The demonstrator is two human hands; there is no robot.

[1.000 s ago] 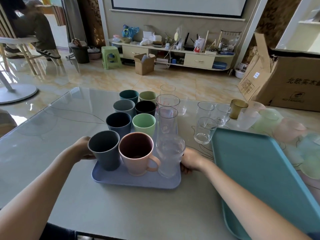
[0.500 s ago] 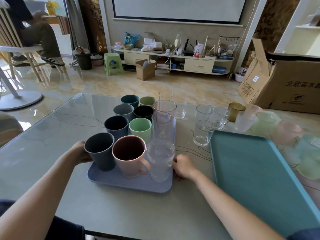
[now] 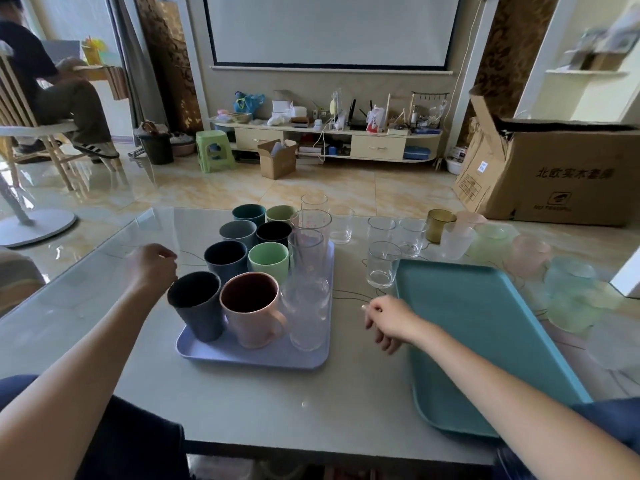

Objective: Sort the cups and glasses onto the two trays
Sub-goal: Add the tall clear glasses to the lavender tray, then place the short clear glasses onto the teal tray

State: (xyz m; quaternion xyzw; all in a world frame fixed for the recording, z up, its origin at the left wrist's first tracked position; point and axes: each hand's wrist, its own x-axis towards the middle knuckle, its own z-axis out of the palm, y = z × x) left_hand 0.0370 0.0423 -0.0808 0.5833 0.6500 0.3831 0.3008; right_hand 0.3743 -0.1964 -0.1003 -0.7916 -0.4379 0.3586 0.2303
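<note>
Both hands [image 3: 150, 268] [image 3: 388, 320] loosely curled, empty, flanking crowded lavender tray [image 3: 249, 355]; teal tray [image 3: 485, 341] rightward.

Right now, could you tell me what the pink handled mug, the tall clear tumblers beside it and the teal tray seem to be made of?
Pink handled mug: opaque and matte with no glints, probably plastic or wheat-straw composite, possibly ceramic.
Tall clear tumblers: transparent with bright rim highlights, glass or clear plastic; I cannot tell which.
Teal tray: opaque, smooth, softly sheened, with a rounded moulded rim, likely plastic or melamine.
</note>
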